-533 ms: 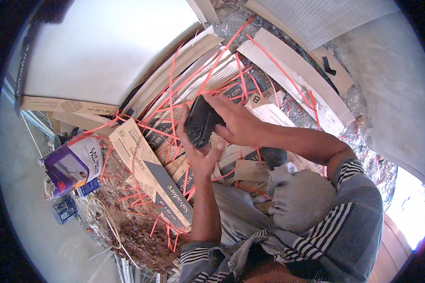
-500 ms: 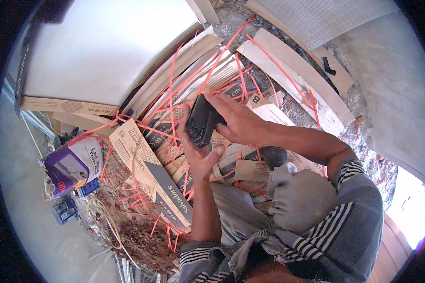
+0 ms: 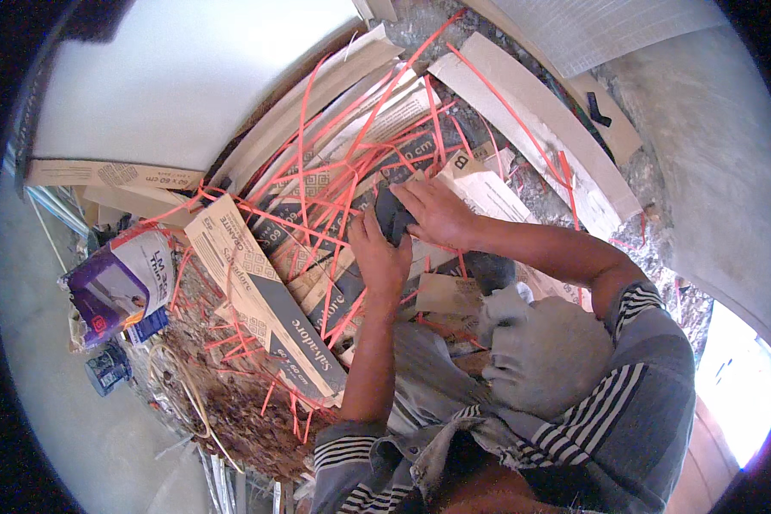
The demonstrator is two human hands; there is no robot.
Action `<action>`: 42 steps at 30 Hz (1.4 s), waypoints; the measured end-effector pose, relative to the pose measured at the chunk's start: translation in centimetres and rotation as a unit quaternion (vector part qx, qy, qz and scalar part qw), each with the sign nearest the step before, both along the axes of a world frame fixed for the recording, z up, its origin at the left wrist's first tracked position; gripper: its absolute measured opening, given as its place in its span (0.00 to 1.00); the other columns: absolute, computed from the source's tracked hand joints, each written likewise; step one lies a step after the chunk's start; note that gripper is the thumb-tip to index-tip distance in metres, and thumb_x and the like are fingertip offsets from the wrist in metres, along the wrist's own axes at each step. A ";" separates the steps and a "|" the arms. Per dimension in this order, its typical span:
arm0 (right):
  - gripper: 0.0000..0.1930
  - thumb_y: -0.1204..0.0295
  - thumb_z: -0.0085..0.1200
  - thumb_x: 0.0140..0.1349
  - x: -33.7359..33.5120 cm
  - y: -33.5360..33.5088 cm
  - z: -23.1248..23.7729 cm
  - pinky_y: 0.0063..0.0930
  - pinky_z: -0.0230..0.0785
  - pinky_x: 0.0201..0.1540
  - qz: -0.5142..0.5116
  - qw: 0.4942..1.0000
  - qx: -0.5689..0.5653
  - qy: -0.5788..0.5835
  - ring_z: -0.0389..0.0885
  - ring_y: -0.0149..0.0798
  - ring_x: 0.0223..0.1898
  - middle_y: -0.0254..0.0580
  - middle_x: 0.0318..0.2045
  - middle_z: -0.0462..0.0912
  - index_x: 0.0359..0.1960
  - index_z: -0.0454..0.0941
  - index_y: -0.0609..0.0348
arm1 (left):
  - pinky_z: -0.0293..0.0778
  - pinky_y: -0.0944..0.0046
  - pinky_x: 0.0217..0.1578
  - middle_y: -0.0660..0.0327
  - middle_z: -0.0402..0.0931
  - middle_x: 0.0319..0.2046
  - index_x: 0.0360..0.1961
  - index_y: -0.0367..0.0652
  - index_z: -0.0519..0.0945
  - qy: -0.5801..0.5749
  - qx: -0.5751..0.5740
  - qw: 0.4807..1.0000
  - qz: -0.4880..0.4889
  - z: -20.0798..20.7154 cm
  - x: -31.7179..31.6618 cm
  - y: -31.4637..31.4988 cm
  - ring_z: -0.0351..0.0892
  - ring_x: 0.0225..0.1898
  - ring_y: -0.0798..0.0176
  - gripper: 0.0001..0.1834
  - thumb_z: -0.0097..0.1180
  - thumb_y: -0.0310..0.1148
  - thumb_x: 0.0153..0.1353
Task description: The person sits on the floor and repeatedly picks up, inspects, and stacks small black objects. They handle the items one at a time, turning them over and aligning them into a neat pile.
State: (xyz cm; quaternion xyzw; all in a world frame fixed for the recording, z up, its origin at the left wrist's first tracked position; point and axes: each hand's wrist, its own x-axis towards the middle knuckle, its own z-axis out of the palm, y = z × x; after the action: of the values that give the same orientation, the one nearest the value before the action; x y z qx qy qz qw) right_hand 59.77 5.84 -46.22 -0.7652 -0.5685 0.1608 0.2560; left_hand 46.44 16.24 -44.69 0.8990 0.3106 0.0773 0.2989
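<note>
Both of my hands hold a small dark flat object (image 3: 391,214), like a phone or pouch, in front of me. My left hand (image 3: 379,257) grips it from below, fingers curled around its lower edge. My right hand (image 3: 435,212) covers its upper right side, so most of the object is hidden. Under my hands lies a heap of flattened cardboard boxes (image 3: 265,291) tangled in orange plastic straps (image 3: 360,146). My knees in grey trousers (image 3: 540,351) show at the lower right.
A large white panel (image 3: 188,86) leans at the upper left. A purple and white bag (image 3: 116,283) and a small dark container (image 3: 107,368) sit on the grey floor at the left. Long cardboard strips (image 3: 531,120) and a concrete wall stand at the upper right.
My hands have closed further over the dark object and drawn it slightly lower; less of it shows now than before.
</note>
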 end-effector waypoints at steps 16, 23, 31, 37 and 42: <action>0.41 0.62 0.68 0.48 -1.6 0.0 -6.8 0.44 0.60 0.64 0.078 0.994 -0.077 0.010 0.67 0.53 0.60 0.51 0.55 0.71 0.63 0.64 0.65 | 0.61 0.40 0.56 0.39 0.63 0.53 0.63 0.33 0.60 -0.017 -0.036 0.998 0.057 -12.6 -4.5 -2.3 0.63 0.56 0.34 0.44 0.65 0.27 0.42; 0.31 0.69 0.69 0.45 -0.7 1.4 -7.7 0.46 0.64 0.60 0.027 0.984 -0.099 0.146 0.71 0.55 0.56 0.52 0.50 0.76 0.53 0.73 0.63 | 0.63 0.42 0.53 0.43 0.66 0.48 0.61 0.32 0.62 -0.034 -0.036 0.998 0.045 -12.5 -4.4 -1.9 0.65 0.53 0.36 0.42 0.67 0.28 0.43; 0.28 0.73 0.70 0.40 -0.4 2.1 -7.3 0.46 0.68 0.55 -0.003 0.979 -0.112 0.173 0.75 0.55 0.53 0.50 0.46 0.78 0.47 0.76 0.61 | 0.64 0.43 0.50 0.43 0.66 0.48 0.60 0.32 0.64 0.021 -0.069 0.995 0.062 -12.3 -3.6 -1.9 0.66 0.52 0.37 0.41 0.68 0.30 0.44; 0.26 0.70 0.70 0.43 -0.9 2.3 -7.3 0.45 0.68 0.58 0.001 0.978 -0.113 0.176 0.75 0.54 0.54 0.51 0.49 0.79 0.46 0.78 0.60 | 0.64 0.43 0.48 0.41 0.66 0.45 0.56 0.31 0.66 0.000 -0.022 0.999 0.036 -12.3 -3.5 -1.4 0.66 0.49 0.34 0.36 0.67 0.32 0.46; 0.21 0.67 0.67 0.51 0.1 3.0 -5.4 0.44 0.70 0.54 0.015 0.991 -0.094 0.094 0.78 0.53 0.52 0.50 0.46 0.80 0.46 0.78 0.60 | 0.64 0.42 0.51 0.40 0.68 0.42 0.55 0.31 0.66 -0.064 -0.036 0.997 0.020 -11.7 -3.4 -1.2 0.68 0.46 0.32 0.34 0.65 0.29 0.47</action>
State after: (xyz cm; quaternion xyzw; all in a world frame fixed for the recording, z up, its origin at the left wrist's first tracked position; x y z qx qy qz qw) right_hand 59.85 8.88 -51.67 -0.7586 -0.5359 0.2882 0.2328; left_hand 43.02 15.05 -56.35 0.8747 0.3109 0.1295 0.3485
